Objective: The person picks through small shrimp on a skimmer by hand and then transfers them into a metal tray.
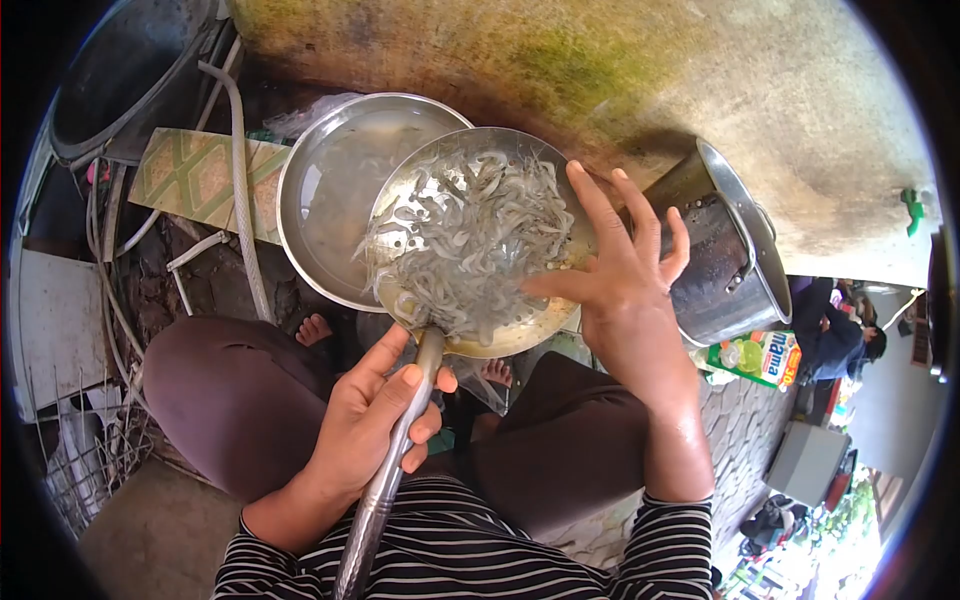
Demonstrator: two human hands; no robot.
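Observation:
My left hand [350, 430] is wrapped round the metal handle of a perforated skimmer [385, 475]. Its wide, shallow bowl holds a heap of small raw grey shrimp [490, 225]. Over the bowl's right side is my right hand [632, 300], fingers spread apart, with the thumb reaching into the edge of the heap. I cannot see anything held in it. The skimmer's bowl partly covers a round metal basin [286, 215] of cloudy water, in which a few shrimp seem to lie.
A tall metal pot [715, 265] leans on its side at the right, by a stained wall [600, 60]. Beside it is a green printed packet [755, 358]. At left are a hose [242, 180], a patterned tile [205, 180] and a dark tub [120, 75]. Another person [835, 340] is farther right.

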